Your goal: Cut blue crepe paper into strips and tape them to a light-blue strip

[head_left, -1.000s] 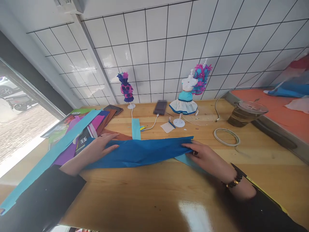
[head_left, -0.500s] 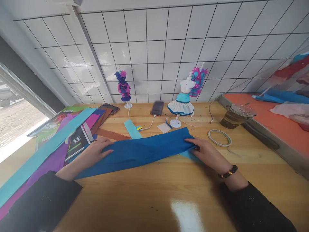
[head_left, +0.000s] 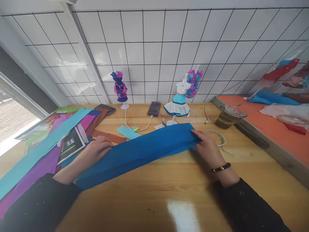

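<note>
A long folded strip of blue crepe paper [head_left: 147,145] stretches slantwise above the wooden table, its right end higher in view. My right hand [head_left: 205,140] pinches that right end, thumb and fingers closed on it. At the upper edge towards the left, my left hand [head_left: 98,149] holds the strip between thumb and fingers; part of its grip is hidden. The left end of the paper hangs down near my left sleeve. Just beyond the strip lie a light blue paper piece [head_left: 127,132] and a brown paper strip [head_left: 109,136].
Left, coloured paper strips [head_left: 45,151] lie over books [head_left: 71,142]. Along the tiled wall stand small dressed forms, a purple one [head_left: 120,88] and a white-and-blue one [head_left: 178,100], with a dark cabled device [head_left: 154,109] between. A tape roll [head_left: 222,138] and drink cup [head_left: 230,116] sit right.
My right hand has raised and straightened the right end of the blue crepe paper, and the left end hangs lower. The view has shifted slightly.
</note>
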A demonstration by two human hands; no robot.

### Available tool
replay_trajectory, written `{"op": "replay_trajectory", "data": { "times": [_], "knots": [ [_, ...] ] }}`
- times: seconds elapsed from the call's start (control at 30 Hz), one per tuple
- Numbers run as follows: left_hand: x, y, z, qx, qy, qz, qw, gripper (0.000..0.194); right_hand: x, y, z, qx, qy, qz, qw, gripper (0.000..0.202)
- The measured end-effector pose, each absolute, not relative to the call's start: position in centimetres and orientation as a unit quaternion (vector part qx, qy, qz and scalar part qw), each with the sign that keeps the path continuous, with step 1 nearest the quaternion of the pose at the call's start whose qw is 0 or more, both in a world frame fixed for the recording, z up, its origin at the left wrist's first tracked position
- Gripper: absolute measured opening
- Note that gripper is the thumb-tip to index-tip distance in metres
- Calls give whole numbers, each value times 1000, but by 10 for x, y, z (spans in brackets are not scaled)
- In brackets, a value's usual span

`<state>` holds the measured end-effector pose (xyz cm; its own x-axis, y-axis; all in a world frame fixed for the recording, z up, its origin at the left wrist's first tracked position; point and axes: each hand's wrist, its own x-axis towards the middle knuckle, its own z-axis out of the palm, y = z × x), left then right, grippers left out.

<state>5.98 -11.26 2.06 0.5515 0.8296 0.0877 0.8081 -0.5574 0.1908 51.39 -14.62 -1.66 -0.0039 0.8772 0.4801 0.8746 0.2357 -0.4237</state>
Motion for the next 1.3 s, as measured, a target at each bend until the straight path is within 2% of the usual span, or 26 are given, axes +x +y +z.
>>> {"op": "replay_trajectory", "data": {
  "times": [0.13, 0.27, 0.57, 0.67, 0.87, 1.0, 1.17, 1.3],
  "knots": [
    [62, -118, 29, 877, 460, 110, 85, 28, 511, -147, -14, -621, -706, -22, 340, 59],
    [59, -125, 39, 842, 516, 110, 116, 31, 508, -151, -9, -601, -718, -21, 351, 58],
    [31, -126, 61, 797, 571, 52, 188, 37, 501, -165, 5, -583, -749, 56, 309, 46],
    [26, -118, 57, 796, 582, 42, 160, 38, 494, -167, 5, -567, -769, 86, 283, 42],
    [58, -119, 41, 838, 536, 91, -49, 32, 487, -166, 1, -552, -793, 95, 242, 41],
    [104, -141, 28, 883, 458, 98, -33, 26, 488, -165, -1, -549, -797, 93, 233, 42],
    [133, -160, 18, 922, 382, 50, 27, 23, 490, -166, -3, -546, -799, 83, 238, 43],
    [132, -166, 13, 925, 378, 44, 0, 25, 489, -166, -4, -545, -799, 70, 245, 43]
  ]
}}
